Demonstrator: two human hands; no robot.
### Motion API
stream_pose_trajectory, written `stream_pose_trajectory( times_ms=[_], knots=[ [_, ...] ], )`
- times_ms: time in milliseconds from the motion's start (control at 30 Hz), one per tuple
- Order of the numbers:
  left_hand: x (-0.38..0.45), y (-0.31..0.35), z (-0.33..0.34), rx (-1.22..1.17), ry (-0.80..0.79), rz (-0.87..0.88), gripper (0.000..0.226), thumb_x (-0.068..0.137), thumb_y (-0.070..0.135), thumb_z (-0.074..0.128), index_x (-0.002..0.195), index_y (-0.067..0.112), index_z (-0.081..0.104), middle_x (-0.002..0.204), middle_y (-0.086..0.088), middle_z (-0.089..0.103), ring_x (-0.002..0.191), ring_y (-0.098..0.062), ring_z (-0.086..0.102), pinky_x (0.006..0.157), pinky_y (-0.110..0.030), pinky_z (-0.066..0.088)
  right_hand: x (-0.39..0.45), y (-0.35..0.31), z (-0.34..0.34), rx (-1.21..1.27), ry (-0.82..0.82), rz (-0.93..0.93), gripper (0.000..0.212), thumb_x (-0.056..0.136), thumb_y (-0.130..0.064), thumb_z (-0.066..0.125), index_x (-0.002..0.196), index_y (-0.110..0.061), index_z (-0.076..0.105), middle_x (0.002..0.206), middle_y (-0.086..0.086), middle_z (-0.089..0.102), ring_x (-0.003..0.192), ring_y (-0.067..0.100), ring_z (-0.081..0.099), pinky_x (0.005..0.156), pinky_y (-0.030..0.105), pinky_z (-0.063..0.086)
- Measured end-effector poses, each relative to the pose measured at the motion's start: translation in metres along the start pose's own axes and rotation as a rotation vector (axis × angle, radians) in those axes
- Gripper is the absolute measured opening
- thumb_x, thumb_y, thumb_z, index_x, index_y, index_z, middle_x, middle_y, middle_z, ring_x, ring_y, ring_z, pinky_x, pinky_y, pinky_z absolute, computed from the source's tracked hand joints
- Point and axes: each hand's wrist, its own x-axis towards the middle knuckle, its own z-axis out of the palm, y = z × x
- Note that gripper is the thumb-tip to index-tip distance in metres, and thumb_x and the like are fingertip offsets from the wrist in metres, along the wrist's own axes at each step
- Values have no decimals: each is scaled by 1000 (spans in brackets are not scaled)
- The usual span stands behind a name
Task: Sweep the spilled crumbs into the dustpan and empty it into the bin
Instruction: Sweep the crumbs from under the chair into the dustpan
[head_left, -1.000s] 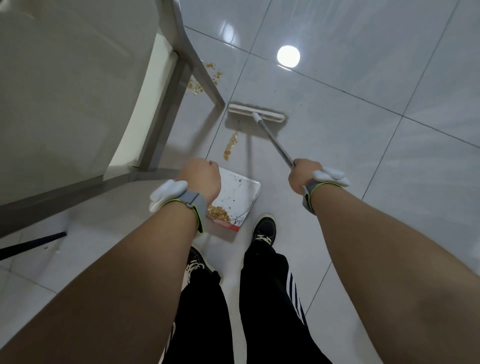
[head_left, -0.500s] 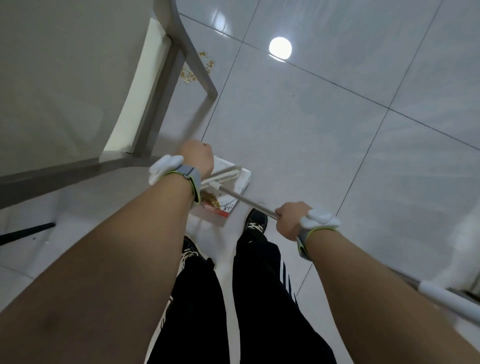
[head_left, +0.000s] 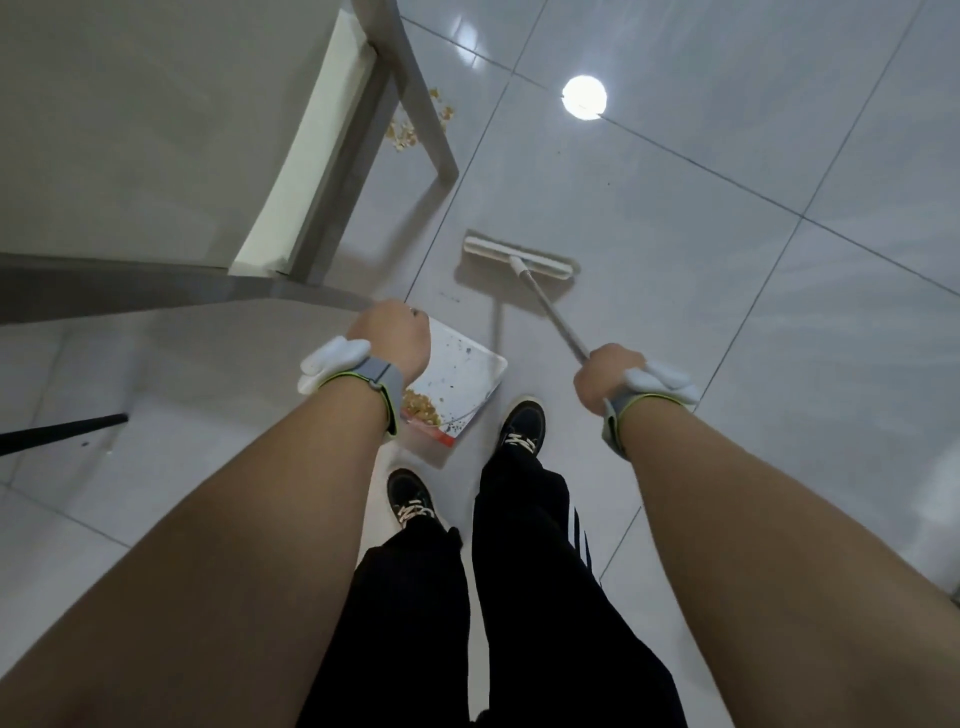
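Observation:
My left hand (head_left: 390, 340) is closed over the handle of a white dustpan (head_left: 460, 371) that rests on the floor just ahead of my shoes. A heap of brown crumbs (head_left: 422, 407) lies at the dustpan's near end. My right hand (head_left: 602, 376) grips the thin metal pole of a broom, whose pale flat head (head_left: 519, 258) sits on the tile beyond the dustpan's open edge. More spilled crumbs (head_left: 404, 134) lie farther off, beside and behind the grey table leg (head_left: 423, 104). No bin is in view.
A grey table (head_left: 130, 130) with a metal frame fills the upper left, its slanted leg reaching the floor near the far crumbs. A black rod (head_left: 62, 428) pokes in at the left edge. Glossy tiled floor (head_left: 727, 260) spreads to the right.
The broom head, drawn back onto the dustpan half a second ago, is now pushed forward out on the floor again. The crumb streak in front of the dustpan is gone.

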Motion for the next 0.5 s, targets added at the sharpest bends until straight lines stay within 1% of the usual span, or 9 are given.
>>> stream_pose_trajectory(
  times_ms=[67, 100, 133, 167, 233, 300, 400, 467, 500],
  knots=[
    [0, 3, 1, 10, -6, 2, 47, 101, 19, 33, 64, 0, 54, 75, -17, 57, 65, -31, 51, 62, -36, 39, -12, -13, 19, -47, -32, -21, 5, 90, -17, 52, 94, -17, 56, 107, 2, 60, 93, 21, 61, 79, 26, 49],
    [-1, 4, 1, -1, -10, 2, 48, 102, 18, 32, 62, 2, 53, 74, -18, 57, 64, -31, 51, 61, -35, 39, -19, -17, 31, -56, -52, -53, 4, 91, -18, 52, 87, -18, 53, 108, 1, 61, 90, 21, 60, 76, 25, 47],
    [0, 4, 1, -16, -17, 0, 48, 102, 18, 31, 66, 0, 57, 76, -21, 57, 65, -33, 53, 62, -37, 40, -26, -20, 43, -59, -75, -74, 8, 92, -19, 50, 84, -18, 53, 107, 1, 63, 90, 21, 61, 72, 25, 43],
    [0, 3, -1, -42, -19, -1, 46, 102, 16, 31, 76, -4, 63, 81, -25, 60, 72, -36, 57, 66, -39, 43, -33, -22, 53, -69, -99, -101, 11, 94, -18, 47, 88, -18, 56, 108, 0, 63, 95, 21, 62, 71, 26, 41],
    [0, -2, -3, -95, -14, -21, 42, 101, 16, 32, 98, -10, 65, 99, -28, 65, 93, -42, 62, 74, -41, 46, -47, -19, 64, -67, -174, -119, 24, 97, -14, 42, 109, -14, 63, 109, 2, 62, 101, 23, 63, 72, 26, 40],
    [-5, -8, -5, -178, -22, -32, 40, 98, 19, 36, 103, -10, 64, 107, -28, 65, 102, -45, 61, 74, -39, 41, -60, -5, 74, -39, -202, -106, 29, 93, -19, 44, 109, -15, 67, 102, 3, 64, 87, 22, 62, 68, 27, 42],
    [-19, -10, -7, -210, -60, 7, 40, 98, 19, 37, 100, -11, 64, 107, -30, 65, 102, -44, 61, 74, -38, 42, -83, 14, 90, 58, -153, -43, 29, 84, -22, 44, 98, -22, 69, 87, 0, 66, 72, 21, 61, 57, 25, 41],
    [-27, -4, -9, -163, -92, 51, 42, 100, 19, 36, 90, -9, 64, 100, -30, 66, 95, -43, 62, 75, -40, 46, -96, 20, 89, 159, -107, 19, 27, 90, -24, 42, 98, -21, 68, 88, 2, 67, 75, 24, 64, 58, 26, 44],
    [-31, 0, -10, -129, -92, 66, 43, 101, 20, 35, 78, -6, 61, 94, -29, 64, 88, -43, 62, 72, -40, 46, -100, 23, 83, 197, -85, 38, 29, 93, -24, 41, 101, -19, 69, 93, 4, 69, 81, 25, 66, 63, 27, 48]
  ],
)
